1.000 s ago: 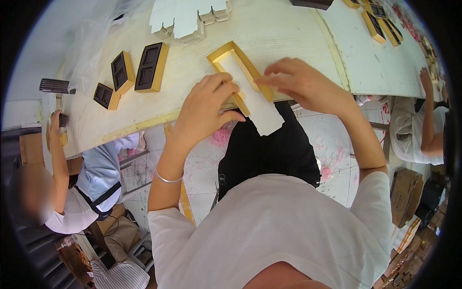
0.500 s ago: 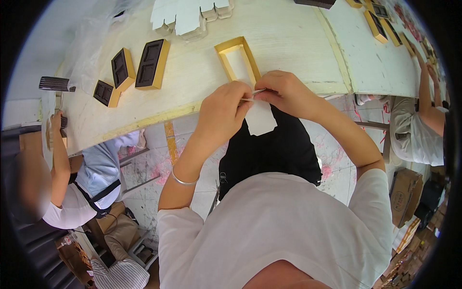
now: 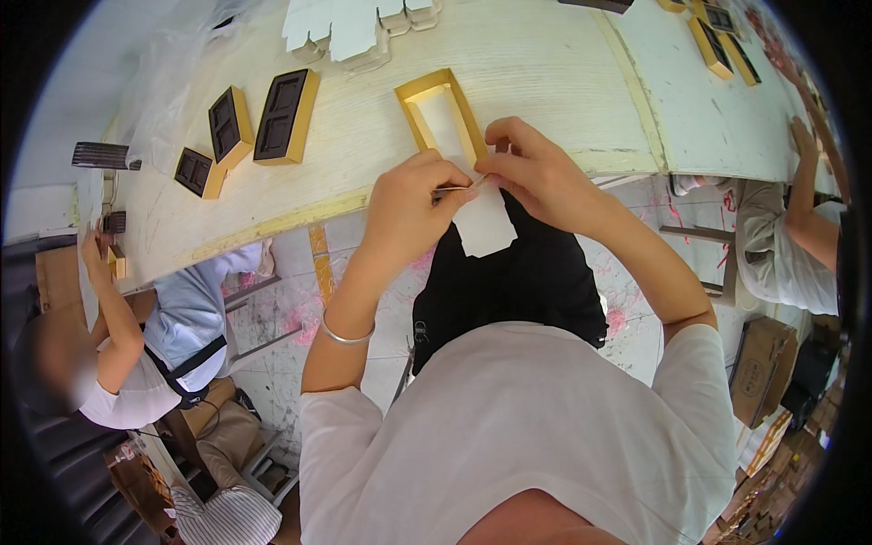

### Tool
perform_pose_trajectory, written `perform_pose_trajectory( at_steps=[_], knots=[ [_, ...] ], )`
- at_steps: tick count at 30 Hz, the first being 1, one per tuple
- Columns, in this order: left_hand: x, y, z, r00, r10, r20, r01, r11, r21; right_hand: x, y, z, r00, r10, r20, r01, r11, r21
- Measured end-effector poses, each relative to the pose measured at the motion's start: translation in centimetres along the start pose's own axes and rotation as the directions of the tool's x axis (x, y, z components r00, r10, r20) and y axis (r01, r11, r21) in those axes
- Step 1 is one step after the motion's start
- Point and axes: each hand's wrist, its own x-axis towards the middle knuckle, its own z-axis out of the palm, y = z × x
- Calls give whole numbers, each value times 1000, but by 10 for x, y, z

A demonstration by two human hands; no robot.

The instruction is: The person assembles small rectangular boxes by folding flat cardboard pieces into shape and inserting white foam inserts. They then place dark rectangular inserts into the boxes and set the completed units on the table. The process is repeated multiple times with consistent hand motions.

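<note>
A gold cardboard box (image 3: pixel 468 123) with a pale inside lies open on the table near its front edge, its near end unfolded. From that end a white flap (image 3: pixel 486 227) hangs over the table edge, above my black trousers. My left hand (image 3: pixel 411 202) is closed, pinching a small side flap at the box's near left corner between thumb and fingers. At the near right corner, my right hand (image 3: pixel 538 174) pinches the box's edge with its fingertips, one finger bent and raised. The exact contact under the right fingertips is partly hidden.
Gold boxes with dark brown compartment trays (image 3: pixel 286 118) stand to the left on the table (image 3: pixel 363 136). Flat white carton blanks (image 3: pixel 354 32) lie at the back. More gold boxes (image 3: pixel 711 47) are far right. One co-worker (image 3: pixel 150 363) sits left, another (image 3: pixel 790 245) right.
The box has shifted slightly left. My left hand has moved a little left and down; my right fingers have parted more and moved from the centre to the box's right corner.
</note>
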Motion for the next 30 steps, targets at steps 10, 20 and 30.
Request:
perform_pose_trajectory(
  at_steps=[10,20,30],
  knots=[
    [9,-1,7,993,28,-117,-28,1000,2,10,-1,8,996,32,87,-21,992,-125],
    [-5,2,0,996,-91,-24,91,996,-9,-21,-21,-6,970,-142,196,204,917,-343],
    [-4,3,-16,995,-32,91,54,966,-252,-5,0,19,971,218,-98,-161,901,403]
  ],
)
